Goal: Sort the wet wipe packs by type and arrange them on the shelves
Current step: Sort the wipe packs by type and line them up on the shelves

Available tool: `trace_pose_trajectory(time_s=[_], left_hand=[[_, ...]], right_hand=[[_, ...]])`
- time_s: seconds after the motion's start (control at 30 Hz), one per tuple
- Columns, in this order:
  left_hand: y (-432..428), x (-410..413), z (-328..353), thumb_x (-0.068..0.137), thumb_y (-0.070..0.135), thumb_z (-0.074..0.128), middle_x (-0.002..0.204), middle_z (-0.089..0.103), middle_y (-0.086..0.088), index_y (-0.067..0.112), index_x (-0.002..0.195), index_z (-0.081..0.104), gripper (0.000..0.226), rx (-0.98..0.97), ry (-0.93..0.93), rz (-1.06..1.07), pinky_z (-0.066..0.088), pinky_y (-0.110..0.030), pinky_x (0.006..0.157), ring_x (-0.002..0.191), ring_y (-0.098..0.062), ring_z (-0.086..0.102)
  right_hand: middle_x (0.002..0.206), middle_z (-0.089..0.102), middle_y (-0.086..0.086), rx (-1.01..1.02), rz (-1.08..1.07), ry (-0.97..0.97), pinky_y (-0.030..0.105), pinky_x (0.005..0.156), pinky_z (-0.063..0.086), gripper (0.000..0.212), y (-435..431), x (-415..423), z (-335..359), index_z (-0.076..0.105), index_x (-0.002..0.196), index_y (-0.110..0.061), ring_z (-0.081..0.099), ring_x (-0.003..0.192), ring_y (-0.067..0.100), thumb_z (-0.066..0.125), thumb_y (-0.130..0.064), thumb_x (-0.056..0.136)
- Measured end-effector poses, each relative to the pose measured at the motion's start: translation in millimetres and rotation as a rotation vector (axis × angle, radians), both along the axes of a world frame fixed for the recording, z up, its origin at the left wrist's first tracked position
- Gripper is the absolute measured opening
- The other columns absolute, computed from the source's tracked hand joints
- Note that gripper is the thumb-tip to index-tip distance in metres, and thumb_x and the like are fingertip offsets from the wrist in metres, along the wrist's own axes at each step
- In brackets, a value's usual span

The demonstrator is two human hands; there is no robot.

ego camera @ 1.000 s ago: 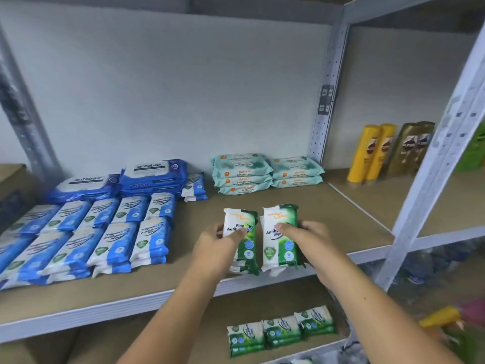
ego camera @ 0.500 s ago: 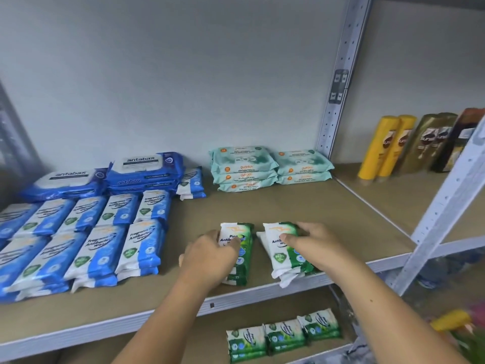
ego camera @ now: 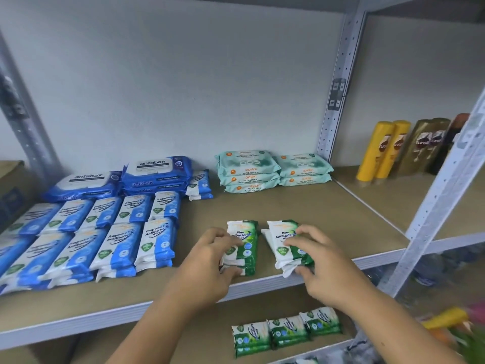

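Two small stacks of green-and-white pine wipe packs lie side by side near the shelf's front edge. My left hand grips the left green stack from its left side. My right hand holds the right green stack, fingers on top and thumb at its front end. Blue-and-white fragrance-free packs fill the left of the shelf in rows. Large blue antabax packs and mint guardian packs sit at the back. Three more green packs lie on the lower shelf.
Yellow and gold shampoo bottles stand on the adjoining shelf to the right. A perforated metal upright rises at the front right, another at the back. A cardboard box sits at far left. Bare shelf board lies between the green and mint packs.
Both hands lowered the two green stacks from a raised, tilted hold onto the shelf board near its front edge and shifted their grip around them.
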State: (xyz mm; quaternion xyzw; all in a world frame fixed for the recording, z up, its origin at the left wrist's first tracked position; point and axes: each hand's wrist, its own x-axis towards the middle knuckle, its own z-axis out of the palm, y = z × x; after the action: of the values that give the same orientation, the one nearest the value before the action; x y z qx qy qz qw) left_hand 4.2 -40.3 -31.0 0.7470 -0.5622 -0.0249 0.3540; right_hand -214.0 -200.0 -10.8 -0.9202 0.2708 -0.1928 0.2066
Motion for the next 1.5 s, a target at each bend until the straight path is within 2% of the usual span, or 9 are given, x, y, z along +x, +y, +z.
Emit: trace_pose_trajectory(time_s=[0.17, 0.27, 0.43, 0.6, 0.83, 1.03, 1.23, 1.4, 1.5], left_hand=[[-16, -10, -4, 0.081, 0.033, 0.080, 0.124, 0.044, 0.023, 0.032, 0.118, 0.066, 0.040, -0.051, -0.024, 0.111, 0.051, -0.027, 0.087, 0.094, -0.001, 0.056], [-31, -7, -7, 0.079, 0.036, 0.077, 0.128, 0.054, 0.014, 0.031, 0.117, 0.065, 0.040, -0.060, -0.146, 0.167, 0.047, -0.034, 0.097, 0.110, -0.016, 0.051], [-58, 17, -7, 0.080, 0.032, 0.074, 0.129, 0.059, 0.009, 0.025, 0.118, 0.061, 0.041, -0.054, -0.243, 0.194, 0.042, -0.032, 0.102, 0.122, -0.019, 0.046], [-86, 57, -4, 0.081, 0.032, 0.074, 0.119, 0.060, 0.006, 0.024, 0.119, 0.058, 0.042, 0.003, -0.298, 0.155, 0.045, -0.033, 0.093, 0.111, -0.022, 0.053], [-105, 84, -10, 0.086, 0.028, 0.073, 0.124, 0.062, 0.005, 0.026, 0.128, 0.057, 0.045, -0.025, -0.227, 0.133, 0.042, -0.030, 0.093, 0.111, -0.021, 0.055], [-113, 90, -15, 0.087, 0.022, 0.073, 0.116, 0.061, 0.002, 0.026, 0.128, 0.055, 0.045, -0.054, -0.151, 0.108, 0.037, -0.022, 0.077, 0.084, -0.012, 0.049], [-114, 90, -16, 0.088, 0.022, 0.071, 0.119, 0.061, 0.002, 0.026, 0.129, 0.055, 0.044, -0.064, -0.150, 0.113, 0.035, -0.022, 0.077, 0.086, -0.008, 0.046], [-110, 88, -13, 0.087, 0.026, 0.072, 0.141, 0.053, 0.002, 0.026, 0.140, 0.049, 0.057, -0.071, -0.146, 0.121, 0.046, -0.035, 0.102, 0.124, -0.020, 0.053], [-101, 81, -7, 0.087, 0.027, 0.071, 0.144, 0.052, 0.001, 0.024, 0.142, 0.047, 0.060, -0.074, -0.131, 0.145, 0.045, -0.037, 0.104, 0.127, -0.022, 0.051]], right_hand=[[0.140, 0.037, -0.018, -0.034, -0.010, -0.031, 0.026, 0.094, 0.048, 0.053, -16, 17, -10, 0.064, 0.132, -0.032, 0.054, 0.115, 0.011, 0.074, -0.009, 0.086], [0.143, 0.042, -0.010, -0.042, -0.008, -0.073, 0.027, 0.104, 0.043, 0.053, -30, 39, -17, 0.067, 0.131, -0.027, 0.052, 0.123, 0.015, 0.075, -0.005, 0.084], [0.147, 0.048, -0.002, -0.029, -0.003, -0.132, 0.024, 0.111, 0.036, 0.050, -55, 83, -27, 0.070, 0.128, -0.020, 0.051, 0.130, 0.020, 0.073, 0.001, 0.083], [0.145, 0.054, 0.003, 0.005, 0.045, -0.172, 0.023, 0.113, 0.036, 0.049, -89, 118, -29, 0.073, 0.121, -0.017, 0.055, 0.127, 0.022, 0.076, 0.009, 0.079], [0.144, 0.054, 0.001, 0.010, 0.027, -0.204, -0.008, 0.099, 0.018, 0.050, -116, 141, -32, 0.070, 0.125, -0.013, 0.049, 0.127, 0.009, 0.077, 0.008, 0.080], [0.145, 0.053, 0.013, -0.065, 0.006, -0.253, -0.007, 0.101, 0.017, 0.049, -119, 157, -39, 0.070, 0.123, -0.007, 0.053, 0.130, 0.024, 0.074, 0.014, 0.078], [0.148, 0.050, 0.010, -0.058, 0.000, -0.279, 0.018, 0.113, 0.031, 0.052, -119, 158, -44, 0.069, 0.126, -0.015, 0.052, 0.132, 0.024, 0.077, 0.007, 0.080], [0.147, 0.045, 0.005, -0.118, -0.054, -0.201, 0.034, 0.112, 0.040, 0.077, -111, 144, -34, 0.046, 0.150, -0.027, 0.046, 0.134, 0.025, 0.078, -0.010, 0.083], [0.134, 0.051, 0.004, -0.165, -0.084, -0.224, 0.041, 0.103, 0.048, 0.075, -99, 133, -24, 0.045, 0.150, -0.022, 0.051, 0.124, 0.027, 0.075, -0.014, 0.081]])
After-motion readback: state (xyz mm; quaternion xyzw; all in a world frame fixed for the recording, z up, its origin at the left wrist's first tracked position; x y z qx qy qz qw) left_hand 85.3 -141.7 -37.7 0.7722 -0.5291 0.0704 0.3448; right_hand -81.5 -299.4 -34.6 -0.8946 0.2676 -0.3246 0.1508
